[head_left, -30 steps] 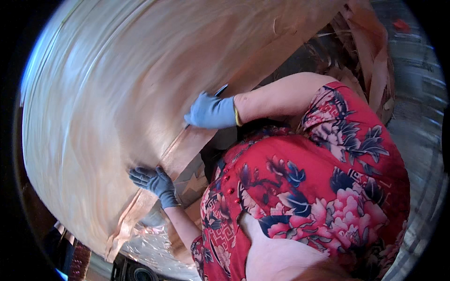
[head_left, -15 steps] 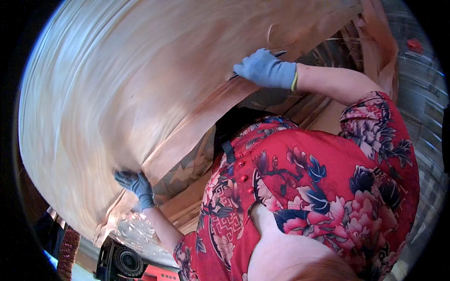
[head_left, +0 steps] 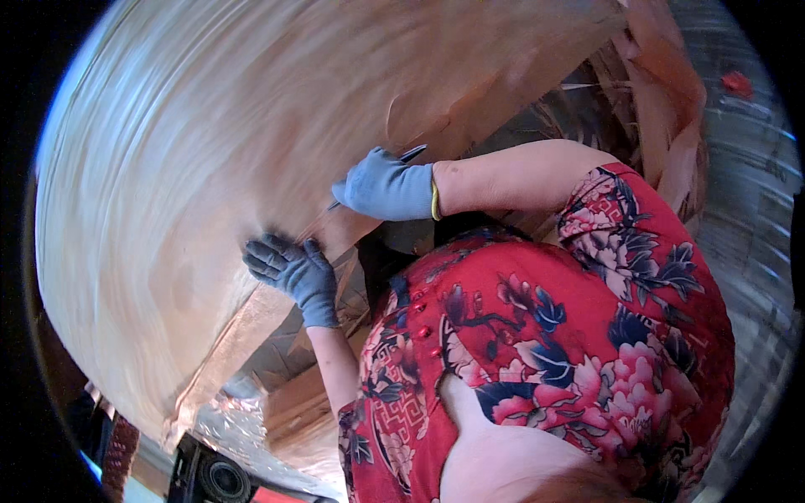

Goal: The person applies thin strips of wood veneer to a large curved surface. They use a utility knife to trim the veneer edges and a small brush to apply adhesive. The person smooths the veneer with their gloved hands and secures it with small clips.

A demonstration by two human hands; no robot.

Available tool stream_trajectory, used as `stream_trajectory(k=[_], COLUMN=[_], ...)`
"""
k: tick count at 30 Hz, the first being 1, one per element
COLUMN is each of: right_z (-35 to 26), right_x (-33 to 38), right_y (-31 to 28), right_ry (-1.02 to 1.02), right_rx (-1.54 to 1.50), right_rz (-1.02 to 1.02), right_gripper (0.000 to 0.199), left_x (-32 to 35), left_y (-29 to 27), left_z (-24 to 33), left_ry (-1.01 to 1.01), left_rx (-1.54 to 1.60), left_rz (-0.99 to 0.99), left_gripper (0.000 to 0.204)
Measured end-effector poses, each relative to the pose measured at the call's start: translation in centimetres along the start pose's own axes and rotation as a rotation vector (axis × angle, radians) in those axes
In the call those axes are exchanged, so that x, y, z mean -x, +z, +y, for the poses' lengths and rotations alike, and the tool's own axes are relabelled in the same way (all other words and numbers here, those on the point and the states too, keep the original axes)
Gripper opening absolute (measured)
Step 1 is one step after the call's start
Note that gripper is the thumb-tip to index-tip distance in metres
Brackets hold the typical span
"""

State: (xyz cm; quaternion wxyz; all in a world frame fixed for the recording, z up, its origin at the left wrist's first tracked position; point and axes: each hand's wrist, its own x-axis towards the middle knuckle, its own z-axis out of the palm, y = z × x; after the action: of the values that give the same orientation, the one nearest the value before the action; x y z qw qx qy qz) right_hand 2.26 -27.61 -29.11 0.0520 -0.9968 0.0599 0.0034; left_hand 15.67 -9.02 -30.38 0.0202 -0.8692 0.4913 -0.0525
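Observation:
A broad, pale wood veneer sheet (head_left: 193, 168) spreads across the left and far side. My left hand (head_left: 295, 275), in a grey-blue glove, lies flat near its front edge with fingers spread. My right hand (head_left: 387, 186), in a light blue glove with a yellow cuff edge, is closed round a slim dark knife (head_left: 412, 153). The knife's handle sticks out above the fist, and its lower tip meets the sheet just right of my left hand. A narrow veneer strip (head_left: 239, 327) runs along the front edge, below a thin line.
Torn brown veneer (head_left: 662, 92) hangs at the far right. Scraps and wooden boards (head_left: 298, 402) lie below the sheet's edge. Crinkled silvery film (head_left: 235, 427) and a black object with a round speaker-like disc (head_left: 222, 479) are at the lower left. A red scrap (head_left: 736, 84) lies on the grey floor.
My right hand with the knife has moved left and nearer along the sheet's edge. My left hand has shifted right and farther away, so the two hands are closer together.

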Motion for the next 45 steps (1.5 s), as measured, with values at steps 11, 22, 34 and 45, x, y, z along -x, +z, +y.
stream_trajectory(k=[11,22,34,45], right_z=[-1.5,2.2,5.5,3.9], right_x=[-0.8,3.1,8.2,10.6], right_y=[-0.5,2.1,3.1,1.3], right_ry=[0.111,0.162,0.126,0.175], right_rx=[-0.122,-0.027,0.012,-0.207], right_rz=[-0.076,-0.001,-0.067,-0.173], right_gripper=[0.010,0.008,0.006,0.009], left_x=[-0.3,0.4,-0.8,0.9], left_y=[0.8,0.1,-0.1,0.5], left_z=[-11.4,-14.8,9.2,2.4], left_ry=[0.107,0.150,-0.083,0.097], left_rx=[-0.012,-0.097,0.275,0.060], left_rz=[-0.020,-0.001,-0.050,-0.063], left_gripper=[0.077,0.077,0.088,0.077])
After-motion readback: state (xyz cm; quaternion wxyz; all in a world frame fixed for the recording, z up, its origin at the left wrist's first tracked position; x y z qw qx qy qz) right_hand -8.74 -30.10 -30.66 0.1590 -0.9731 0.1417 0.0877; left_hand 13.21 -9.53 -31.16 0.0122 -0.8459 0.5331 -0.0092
